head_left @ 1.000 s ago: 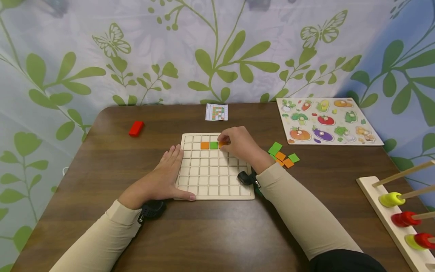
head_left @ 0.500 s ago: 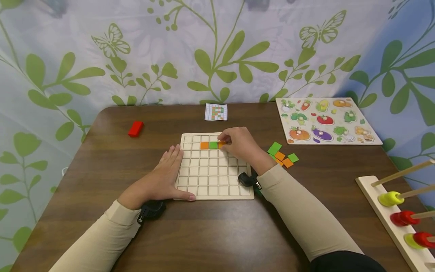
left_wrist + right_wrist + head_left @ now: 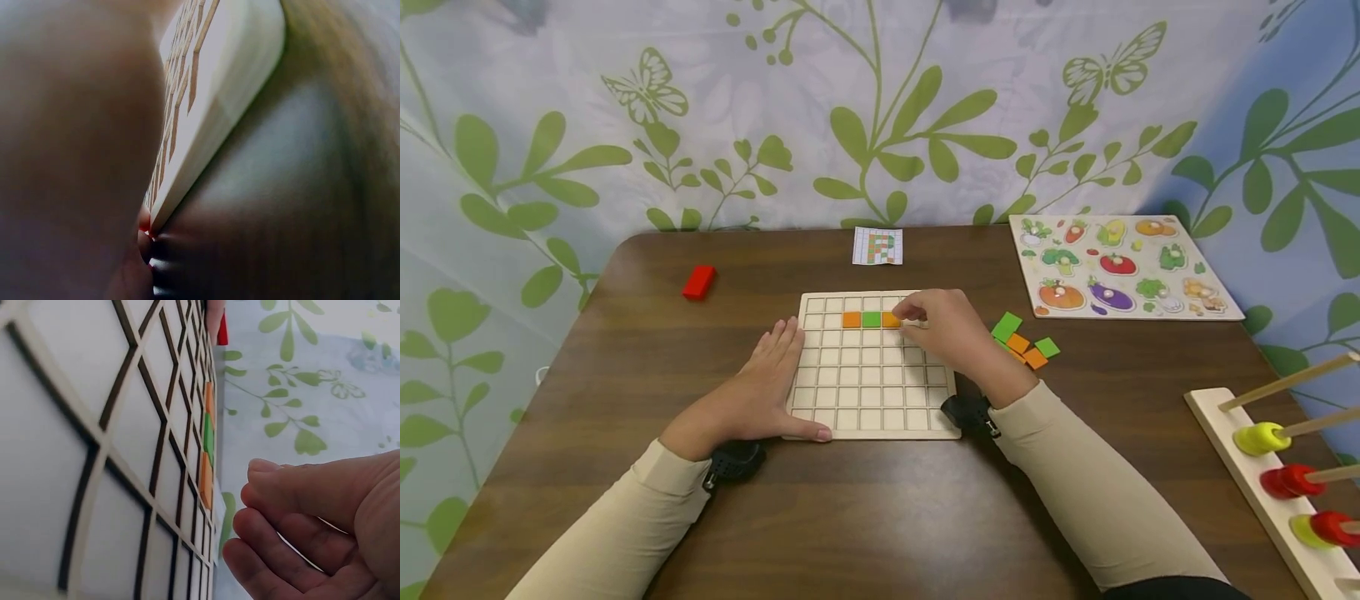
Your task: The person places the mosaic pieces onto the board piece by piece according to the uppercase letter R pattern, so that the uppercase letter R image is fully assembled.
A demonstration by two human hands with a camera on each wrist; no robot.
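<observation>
On the table in the head view lies a pale wooden grid board [image 3: 848, 377]. Three square tiles sit side by side in its second row from the far edge: an orange tile [image 3: 851, 320], a green tile [image 3: 871, 320] and another orange tile [image 3: 890, 320]. My left hand [image 3: 762, 390] rests on the board's left edge, fingers straight, thumb at the near left corner. My right hand [image 3: 951, 337] hovers over the right side, beside the right orange tile. In the right wrist view its fingers [image 3: 269, 487] are loosely bent and hold nothing.
Loose green and orange tiles [image 3: 1030, 346] lie right of the board. Behind it is a small printed pattern card [image 3: 877, 247]. A red block [image 3: 700, 282] lies at the left, a vegetable puzzle board [image 3: 1131, 267] at the back right, a bead stacker [image 3: 1262, 483] at the right edge.
My right hand has let go of the right orange tile and drawn back to the right, leaving the tile in the row. My left hand stays on the board's edge.
</observation>
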